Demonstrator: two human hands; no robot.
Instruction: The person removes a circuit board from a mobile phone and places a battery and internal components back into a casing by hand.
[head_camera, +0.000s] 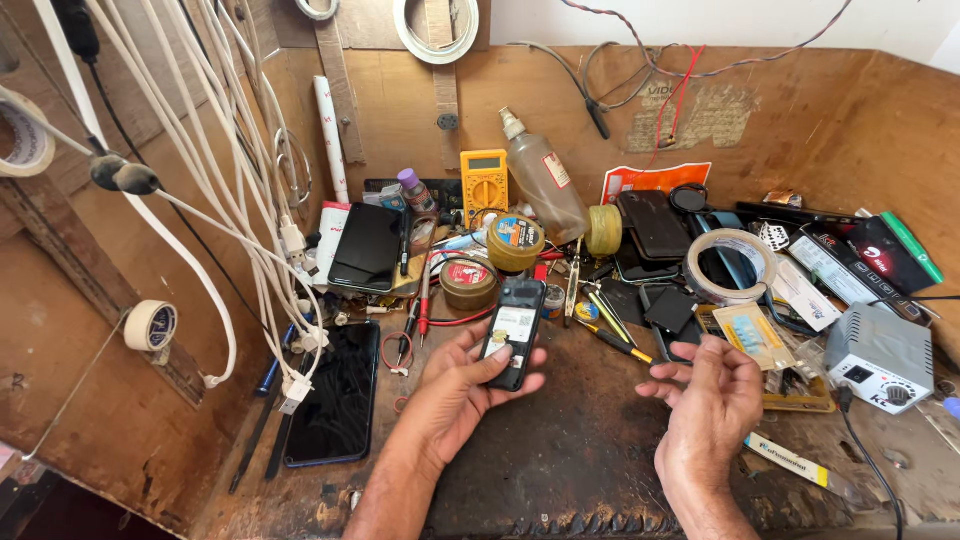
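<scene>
Head view of a cluttered wooden workbench (560, 470). The left hand (455, 385) cradles a small black phone (514, 333), fingers wrapped beneath and thumb pressed on its edge; its open back, bearing a pale label, faces upward, apparently so the interior can be inspected. The right hand (712, 398) hovers to the right of the grip, palm up, fingers loosely spread, gripping nothing. Just beyond the held phone stand two round tins (469, 283) and a yellow multimeter (484, 184). Left of the grip a glossy dark smartphone (337, 393) lies flat beneath hanging white cables (240, 190). A ring of tape (731, 265) rests beyond the right hand.
</scene>
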